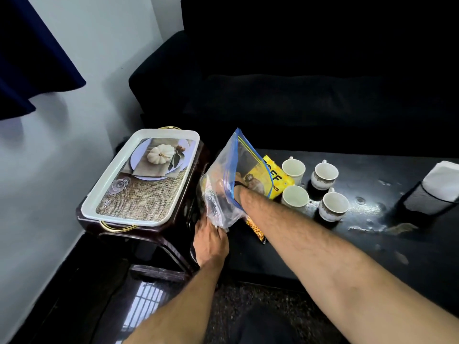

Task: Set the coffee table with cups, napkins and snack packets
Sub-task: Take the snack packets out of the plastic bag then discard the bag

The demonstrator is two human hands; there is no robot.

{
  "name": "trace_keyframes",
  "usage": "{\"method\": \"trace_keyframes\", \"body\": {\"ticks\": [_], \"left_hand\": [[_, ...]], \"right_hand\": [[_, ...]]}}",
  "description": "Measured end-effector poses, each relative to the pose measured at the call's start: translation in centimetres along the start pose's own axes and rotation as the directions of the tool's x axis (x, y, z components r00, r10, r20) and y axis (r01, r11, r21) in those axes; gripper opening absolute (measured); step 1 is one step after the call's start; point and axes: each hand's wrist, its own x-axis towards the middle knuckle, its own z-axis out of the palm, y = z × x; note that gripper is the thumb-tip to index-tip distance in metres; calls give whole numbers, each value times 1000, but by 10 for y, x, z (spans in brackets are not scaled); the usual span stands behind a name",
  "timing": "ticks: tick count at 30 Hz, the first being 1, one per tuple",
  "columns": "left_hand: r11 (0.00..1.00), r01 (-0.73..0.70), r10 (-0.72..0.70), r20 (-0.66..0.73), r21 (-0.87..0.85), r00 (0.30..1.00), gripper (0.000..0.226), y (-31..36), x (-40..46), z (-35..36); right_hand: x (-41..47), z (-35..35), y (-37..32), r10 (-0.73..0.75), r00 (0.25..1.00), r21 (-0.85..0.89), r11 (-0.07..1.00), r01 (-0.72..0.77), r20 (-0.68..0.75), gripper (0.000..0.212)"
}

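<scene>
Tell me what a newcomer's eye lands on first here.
The clear zip bag at centre, with the right hand plunged inside and the left hand holding its bottom. Beside it, four white cups cluster on the dark coffee table. To the left, a white tray sits on a stool.

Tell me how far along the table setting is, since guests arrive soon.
Done: four cups stand on the coffee table, napkins sit in a mesh holder. In hand: the left hand holds the zip bag while the right hand reaches inside; a yellow snack packet lies beside it. Left: laying out the remaining packets.
</scene>
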Motion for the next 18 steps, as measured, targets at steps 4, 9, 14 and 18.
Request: {"method": "trace_keyframes", "body": {"ticks": [4, 9, 14, 18], "left_hand": [[1000, -4, 4, -22, 2, 1000, 33, -2, -1, 3], [1000, -22, 22, -30, 7, 999, 29, 0, -2, 2], [1000, -1, 1, -2, 7, 1000, 37, 0, -2, -2], [994, 49, -54, -53, -94, 997, 41, 5, -7, -4]], "right_hand": [[-12, -1, -4, -66, 991, -20, 998, 64, -119, 39], [-37, -61, 0, -267, 955, -178, 954, 242, -130, 32], [-66, -132, 28, -423, 839, -59, 901, 430, -342, 30], [-49, -157, 61, -116, 825, 443, 798, 409, -553, 27]]}}
